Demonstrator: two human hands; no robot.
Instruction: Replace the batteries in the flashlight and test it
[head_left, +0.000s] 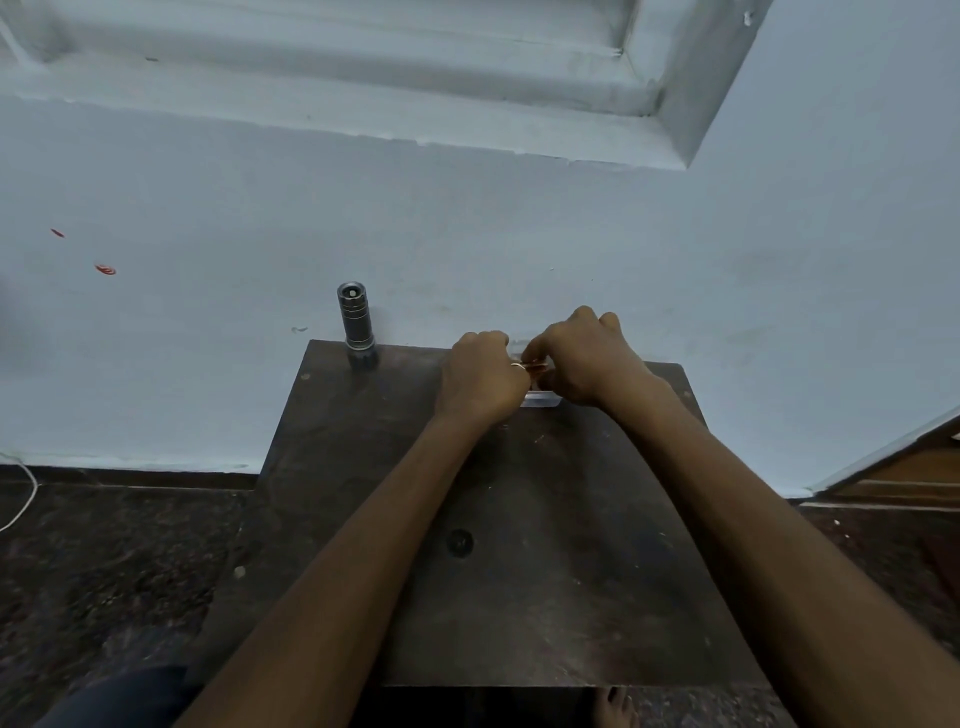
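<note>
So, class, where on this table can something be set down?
Free: dark brown table, near half between forearms, and left strip nearer than the upright grey metal flashlight. Crowded: far edge, around left hand, right hand and clear packet.

The flashlight (356, 325), standing left of centre, is grey metal, ribbed, with a dull sheen. The tabletop (545, 571) is dark, scuffed and mostly matt; its material is unclear. In mid-frame, a clear plastic pack (541, 399) looks glossy. The wall (467, 223) is matt painted plaster, slightly rough. The floor (104, 561), lower left, is dark speckled stone.
</note>
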